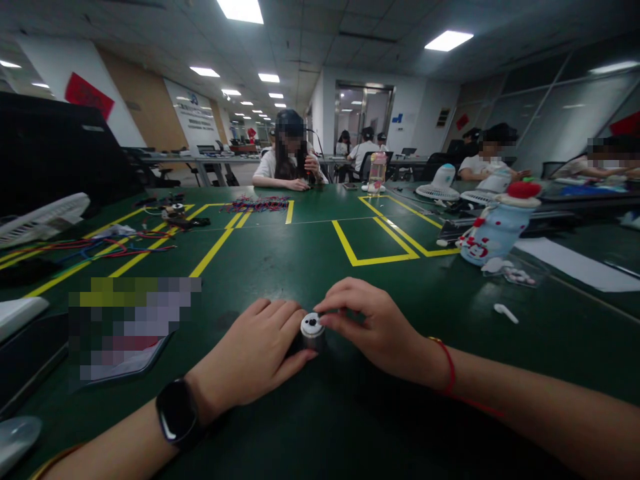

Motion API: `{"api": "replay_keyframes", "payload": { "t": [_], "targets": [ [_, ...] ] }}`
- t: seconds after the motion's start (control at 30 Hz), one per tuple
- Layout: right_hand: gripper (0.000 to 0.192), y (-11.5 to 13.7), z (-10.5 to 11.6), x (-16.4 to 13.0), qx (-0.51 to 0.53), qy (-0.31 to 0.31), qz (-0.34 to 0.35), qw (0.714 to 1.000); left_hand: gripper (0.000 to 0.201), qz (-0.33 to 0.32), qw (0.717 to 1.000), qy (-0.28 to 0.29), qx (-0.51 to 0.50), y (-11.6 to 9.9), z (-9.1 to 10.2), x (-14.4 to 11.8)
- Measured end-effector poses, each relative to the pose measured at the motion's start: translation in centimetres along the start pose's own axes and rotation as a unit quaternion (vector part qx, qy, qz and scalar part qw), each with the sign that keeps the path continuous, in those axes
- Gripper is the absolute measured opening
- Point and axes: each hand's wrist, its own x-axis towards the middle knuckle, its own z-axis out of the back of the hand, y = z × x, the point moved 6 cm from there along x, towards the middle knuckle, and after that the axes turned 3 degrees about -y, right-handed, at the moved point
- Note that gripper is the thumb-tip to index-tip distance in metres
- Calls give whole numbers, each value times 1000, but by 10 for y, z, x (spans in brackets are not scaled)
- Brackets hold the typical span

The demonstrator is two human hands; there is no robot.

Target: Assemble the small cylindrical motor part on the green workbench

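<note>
A small metal cylinder (313, 339), much like a little motor, stands upright on the green table in front of me. Its white round top (311, 323) has dark holes in it. My left hand (260, 350) wraps round the cylinder from the left, thumb at the near side and fingers behind. From the right, my right hand (373, 323) pinches thumb and forefinger together at the edge of the white top. Whatever lies between those fingertips is too small or hidden to make out.
A light blue bottle (497, 230), a white earbud (506, 313) and a paper sheet (580, 263) lie or stand to the right. Loose wires (125, 247) and a white fan (45, 217) are at left. Yellow tape (350, 243) marks the table. A person (290, 160) sits opposite.
</note>
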Motion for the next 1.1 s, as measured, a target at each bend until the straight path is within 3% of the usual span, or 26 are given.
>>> {"api": "replay_keyframes", "payload": {
  "t": [0.3, 0.57, 0.73, 0.83, 1.1],
  "targets": [
    [11, 3, -8, 2, -18, 33, -44, 998, 35, -24, 1000, -6, 9, -8, -2, 3],
    [10, 11, -4, 2, -47, 45, -14, 998, 30, -38, 999, 7, 7, -14, -4, 3],
    [10, 11, -4, 0, -23, 48, -13, 999, 40, -19, 992, -26, -125, -9, -2, 3],
    [8, 7, -3, 1, -17, 45, -36, 998, 34, -5, 975, -32, -218, -5, -4, 4],
    [7, 7, 1, 4, -38, 44, -43, 997, 23, 11, 968, -12, -249, -2, -8, 6]
  ]
}}
